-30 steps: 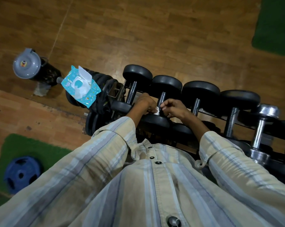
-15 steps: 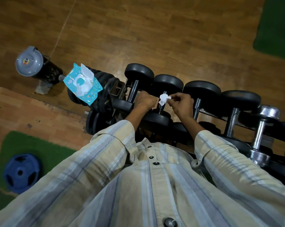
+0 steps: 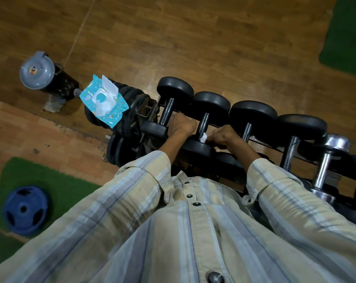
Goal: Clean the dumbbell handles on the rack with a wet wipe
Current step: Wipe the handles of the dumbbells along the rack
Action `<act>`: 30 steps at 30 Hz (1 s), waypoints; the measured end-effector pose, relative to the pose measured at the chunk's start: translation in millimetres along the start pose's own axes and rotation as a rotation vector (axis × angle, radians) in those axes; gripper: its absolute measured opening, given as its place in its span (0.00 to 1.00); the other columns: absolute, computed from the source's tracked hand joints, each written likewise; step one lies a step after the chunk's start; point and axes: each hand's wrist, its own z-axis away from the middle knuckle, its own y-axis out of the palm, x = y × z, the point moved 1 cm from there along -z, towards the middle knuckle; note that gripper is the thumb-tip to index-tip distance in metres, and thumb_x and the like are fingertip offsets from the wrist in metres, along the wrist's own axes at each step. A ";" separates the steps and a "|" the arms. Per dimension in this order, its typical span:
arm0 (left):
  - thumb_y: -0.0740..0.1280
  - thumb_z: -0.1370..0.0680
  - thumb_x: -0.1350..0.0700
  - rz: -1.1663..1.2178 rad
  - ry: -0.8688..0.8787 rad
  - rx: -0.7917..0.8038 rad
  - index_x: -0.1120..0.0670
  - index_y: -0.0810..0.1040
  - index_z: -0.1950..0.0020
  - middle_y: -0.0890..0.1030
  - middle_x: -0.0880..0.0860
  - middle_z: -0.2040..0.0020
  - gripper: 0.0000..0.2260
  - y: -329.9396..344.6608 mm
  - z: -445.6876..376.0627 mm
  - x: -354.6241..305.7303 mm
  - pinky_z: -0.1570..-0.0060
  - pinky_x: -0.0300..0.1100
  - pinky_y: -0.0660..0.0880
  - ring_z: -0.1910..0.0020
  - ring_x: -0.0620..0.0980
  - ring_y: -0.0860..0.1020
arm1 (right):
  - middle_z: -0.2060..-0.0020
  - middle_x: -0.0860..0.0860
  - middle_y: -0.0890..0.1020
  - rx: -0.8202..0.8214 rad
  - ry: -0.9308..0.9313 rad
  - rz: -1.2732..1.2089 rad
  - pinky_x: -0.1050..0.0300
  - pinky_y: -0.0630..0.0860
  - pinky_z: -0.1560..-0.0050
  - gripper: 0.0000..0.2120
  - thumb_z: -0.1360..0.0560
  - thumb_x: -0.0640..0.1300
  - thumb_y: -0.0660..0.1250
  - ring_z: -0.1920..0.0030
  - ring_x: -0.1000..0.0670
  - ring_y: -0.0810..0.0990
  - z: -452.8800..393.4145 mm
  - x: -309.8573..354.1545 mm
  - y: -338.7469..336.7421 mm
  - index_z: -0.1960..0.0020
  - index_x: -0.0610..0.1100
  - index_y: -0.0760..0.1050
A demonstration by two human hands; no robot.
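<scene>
A row of black dumbbells lies on the rack (image 3: 261,139) in front of me. My right hand (image 3: 222,137) pinches a small white wet wipe (image 3: 203,137) against the near end of the second dumbbell's handle (image 3: 203,122). My left hand (image 3: 183,125) sits just left of that handle, between the first dumbbell (image 3: 168,108) and the second. Its fingers curl down out of sight, so what they hold is hidden. An open blue wet-wipe pack (image 3: 104,101) lies on the black plates at the rack's left end.
Further right are more black dumbbells (image 3: 247,130) and a chrome dumbbell (image 3: 324,166). Black weight plates (image 3: 120,148) stand below the pack. A black bin with a grey lid (image 3: 37,69) stands on the wooden floor at left. A blue plate (image 3: 25,209) lies on a green mat (image 3: 56,180).
My right hand has slid the wipe along the second handle, from its far part back toward the near end. My left hand has stayed beside the handle.
</scene>
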 end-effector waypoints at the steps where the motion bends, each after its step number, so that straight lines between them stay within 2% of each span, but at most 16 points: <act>1: 0.67 0.24 0.50 -0.005 0.009 -0.005 0.59 0.80 0.42 0.82 0.58 0.47 0.16 1.5 -0.5 0.6 0.44 0.53 0.79 0.48 0.60 0.80 | 0.76 0.51 0.79 0.032 0.004 0.020 0.62 0.68 0.76 0.03 0.34 0.30 0.76 0.76 0.53 0.74 1.9 -0.6 2.2 0.61 0.35 0.84; 3: 0.66 0.22 0.51 -0.019 0.023 -0.015 0.59 0.79 0.42 0.80 0.56 0.48 0.14 3.7 -4.8 2.5 0.44 0.51 0.78 0.49 0.58 0.78 | 0.71 0.48 0.82 0.020 0.029 0.010 0.57 0.76 0.69 0.04 0.33 0.32 0.75 0.70 0.49 0.78 -3.1 -1.2 4.4 0.57 0.35 0.84; 5: 0.66 0.20 0.52 -0.026 0.038 -0.022 0.57 0.78 0.44 0.77 0.55 0.49 0.10 1.9 -6.1 1.9 0.47 0.48 0.75 0.51 0.56 0.76 | 0.64 0.44 0.85 -0.004 0.076 -0.117 0.51 0.82 0.60 0.06 0.35 0.32 0.77 0.64 0.44 0.83 -7.1 0.9 6.6 0.58 0.36 0.85; 6: 0.66 0.20 0.53 -0.030 0.044 -0.021 0.56 0.78 0.46 0.77 0.55 0.50 0.08 0.1 -6.8 1.2 0.49 0.47 0.74 0.51 0.56 0.76 | 0.63 0.44 0.85 -0.030 0.095 -0.262 0.52 0.81 0.62 0.05 0.34 0.30 0.75 0.65 0.44 0.83 -8.1 4.6 7.2 0.60 0.36 0.83; 9: 0.68 0.23 0.53 -0.030 0.050 -0.030 0.54 0.80 0.53 0.81 0.58 0.54 0.05 -4.7 -10.7 1.0 0.56 0.45 0.73 0.52 0.57 0.81 | 0.64 0.43 0.77 -0.077 0.190 -0.808 0.58 0.78 0.69 0.11 0.30 0.24 0.61 0.67 0.48 0.76 -2.8 26.5 2.7 0.62 0.38 0.74; 10: 0.69 0.23 0.53 -0.018 0.042 -0.038 0.53 0.80 0.56 0.81 0.58 0.56 0.05 -6.5 -11.8 1.0 0.57 0.44 0.74 0.52 0.57 0.82 | 0.65 0.44 0.75 -0.083 0.228 -0.936 0.58 0.78 0.66 0.12 0.29 0.25 0.58 0.67 0.48 0.75 -4.0 30.7 0.8 0.62 0.39 0.72; 12: 0.70 0.24 0.52 0.004 0.024 -0.050 0.50 0.76 0.62 0.80 0.54 0.59 0.08 -9.1 -14.2 1.5 0.53 0.46 0.79 0.53 0.56 0.82 | 0.65 0.45 0.74 -0.071 0.283 -1.033 0.57 0.76 0.60 0.10 0.29 0.28 0.56 0.67 0.49 0.73 -7.2 34.1 -1.1 0.63 0.40 0.70; 14: 0.70 0.24 0.53 0.018 0.021 -0.057 0.50 0.74 0.63 0.80 0.52 0.57 0.09 -10.4 -15.7 1.4 0.50 0.48 0.80 0.52 0.55 0.82 | 0.62 0.47 0.75 -0.029 0.309 -0.990 0.56 0.74 0.56 0.08 0.28 0.32 0.56 0.64 0.49 0.73 -0.7 34.5 0.0 0.62 0.41 0.70; 17: 0.69 0.24 0.52 0.024 0.027 -0.067 0.50 0.72 0.64 0.78 0.52 0.59 0.11 -9.0 -16.2 0.8 0.57 0.44 0.76 0.54 0.56 0.81 | 0.58 0.45 0.80 0.097 0.293 -0.934 0.50 0.76 0.48 0.10 0.25 0.36 0.55 0.56 0.44 0.78 15.1 35.0 4.0 0.58 0.41 0.74; 19: 0.69 0.23 0.52 0.025 0.026 -0.069 0.50 0.71 0.65 0.77 0.52 0.59 0.12 -7.8 -14.5 -0.1 0.58 0.44 0.73 0.54 0.57 0.81 | 0.60 0.43 0.82 0.156 0.301 -0.879 0.47 0.76 0.44 0.11 0.25 0.37 0.55 0.56 0.42 0.80 18.1 30.8 7.4 0.57 0.39 0.76; 20: 0.69 0.23 0.52 0.028 0.026 -0.070 0.50 0.71 0.64 0.78 0.52 0.59 0.12 -7.2 -13.9 -0.7 0.58 0.44 0.73 0.54 0.57 0.81 | 0.62 0.43 0.81 0.167 0.307 -0.833 0.47 0.76 0.44 0.11 0.26 0.38 0.55 0.59 0.42 0.80 21.4 29.8 8.2 0.59 0.39 0.76; 24: 0.69 0.24 0.53 0.030 0.019 -0.061 0.50 0.74 0.62 0.81 0.54 0.53 0.08 -7.7 -13.1 -0.9 0.51 0.47 0.78 0.51 0.56 0.81 | 0.71 0.46 0.78 0.244 0.283 -0.728 0.53 0.75 0.57 0.08 0.36 0.35 0.57 0.70 0.44 0.76 32.5 37.1 8.5 0.71 0.41 0.72; 26: 0.69 0.24 0.53 0.029 0.019 -0.061 0.50 0.73 0.62 0.81 0.53 0.54 0.08 -10.6 -11.3 -1.8 0.52 0.46 0.78 0.51 0.57 0.81 | 0.74 0.46 0.76 0.254 0.281 -0.734 0.53 0.75 0.55 0.03 0.40 0.37 0.58 0.69 0.44 0.77 32.7 40.8 6.0 0.69 0.41 0.70; 29: 0.66 0.24 0.57 0.039 0.028 -0.055 0.51 0.72 0.63 0.79 0.54 0.54 0.08 -16.0 -8.1 -6.2 0.52 0.47 0.77 0.52 0.57 0.80 | 0.66 0.45 0.74 0.180 0.248 -0.897 0.48 0.80 0.48 0.06 0.42 0.37 0.60 0.58 0.40 0.79 17.6 39.2 0.8 0.65 0.43 0.67; 30: 0.65 0.24 0.58 0.043 0.031 -0.054 0.51 0.71 0.63 0.78 0.54 0.54 0.08 -17.3 -7.2 -7.0 0.51 0.48 0.77 0.52 0.57 0.79 | 0.67 0.45 0.73 0.142 0.250 -0.921 0.48 0.80 0.48 0.05 0.41 0.36 0.60 0.59 0.40 0.78 18.0 43.1 -0.1 0.67 0.43 0.66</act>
